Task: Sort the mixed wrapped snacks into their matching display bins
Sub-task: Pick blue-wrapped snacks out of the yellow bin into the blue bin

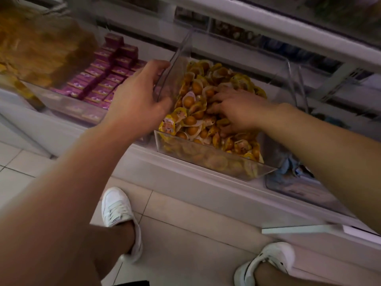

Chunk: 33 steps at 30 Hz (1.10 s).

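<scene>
Left hand (136, 104) grips the clear bin (206, 155) wall at nine o'clock, likely steadying it; right hand (235, 110), fingers curled, digs into yellow snacks (191, 112), hold unclear.

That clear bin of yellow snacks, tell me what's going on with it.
A person is standing at a shop shelf, working in the clear bin full of yellow wrapped snacks. The left hand grips the bin's left wall, steadying it. The right hand is down in the pile with fingers spread among the packets; whether it holds one cannot be told. The purple boxes sit in the neighbouring bin on the left.
</scene>
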### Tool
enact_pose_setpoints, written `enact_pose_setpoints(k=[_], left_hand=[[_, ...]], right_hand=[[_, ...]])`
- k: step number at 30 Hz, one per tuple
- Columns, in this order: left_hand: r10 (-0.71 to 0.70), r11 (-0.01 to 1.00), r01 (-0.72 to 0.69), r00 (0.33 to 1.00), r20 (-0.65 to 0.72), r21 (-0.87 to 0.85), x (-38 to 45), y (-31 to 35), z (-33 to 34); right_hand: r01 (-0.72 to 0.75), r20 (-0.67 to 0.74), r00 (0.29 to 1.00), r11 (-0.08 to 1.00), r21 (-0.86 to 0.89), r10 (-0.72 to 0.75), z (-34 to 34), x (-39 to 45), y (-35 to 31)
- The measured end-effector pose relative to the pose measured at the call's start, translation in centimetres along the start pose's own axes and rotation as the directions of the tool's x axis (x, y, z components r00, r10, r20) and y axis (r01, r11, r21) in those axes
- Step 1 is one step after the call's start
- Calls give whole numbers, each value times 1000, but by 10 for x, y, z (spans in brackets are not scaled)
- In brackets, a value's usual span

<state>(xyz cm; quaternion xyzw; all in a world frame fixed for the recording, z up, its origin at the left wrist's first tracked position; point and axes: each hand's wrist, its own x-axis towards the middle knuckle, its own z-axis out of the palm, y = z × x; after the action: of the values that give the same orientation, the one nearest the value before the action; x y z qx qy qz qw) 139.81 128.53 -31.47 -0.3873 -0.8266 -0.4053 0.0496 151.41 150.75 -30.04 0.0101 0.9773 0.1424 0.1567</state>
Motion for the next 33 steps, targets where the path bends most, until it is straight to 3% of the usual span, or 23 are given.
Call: enact_pose_setpoints(k=[2, 5, 8, 11, 14, 16, 20, 24, 27, 30, 32, 33], left_hand=[[0, 1000, 0, 1000, 0, -5, 0, 0, 0], [-26, 999, 26, 1000, -3, -31, 2, -1, 0], [-53, 995, 55, 998, 29, -80, 3, -1, -3], [-47, 990, 54, 997, 62, -129, 3, -2, -5], [-33, 988, 46, 995, 89, -144, 3, -4, -8], [-24, 987, 43, 992, 121, -157, 4, -5, -9], [-5, 988, 24, 992, 130, -151, 5, -8, -10], [-6, 991, 22, 993, 121, -133, 4, -8, -9], [-6, 994, 17, 995, 100, -112, 3, -6, -8], [-3, 996, 10, 998, 68, -94, 1, -4, -4], [-9, 997, 12, 999, 34, -79, 1, -3, -2], [-18, 997, 19, 1000, 19, -77, 1, -2, -1]], right_hand=[[1, -74, 997, 973, 230, 17, -10, -6, -5], [124, -222, 975, 804, 582, 10, -24, -2, -33], [269, -214, 963, 660, 701, -165, -27, 10, -69], [258, -109, 960, 661, 705, -259, -19, 17, -78], [194, 60, 962, 818, 541, -268, -19, 19, -65], [116, 192, 956, 887, 448, -222, -23, 14, -48], [-9, 298, 952, 969, 249, -67, -30, -2, -15], [-110, 351, 936, 944, 312, -7, -31, -8, -8], [-130, 271, 962, 915, 382, 23, -29, -4, -10], [-53, -62, 994, 879, 474, 93, -23, 12, -15], [-22, -223, 968, 922, 387, 116, -17, 30, -18], [-36, -227, 968, 956, 292, 106, -13, 40, -20]])
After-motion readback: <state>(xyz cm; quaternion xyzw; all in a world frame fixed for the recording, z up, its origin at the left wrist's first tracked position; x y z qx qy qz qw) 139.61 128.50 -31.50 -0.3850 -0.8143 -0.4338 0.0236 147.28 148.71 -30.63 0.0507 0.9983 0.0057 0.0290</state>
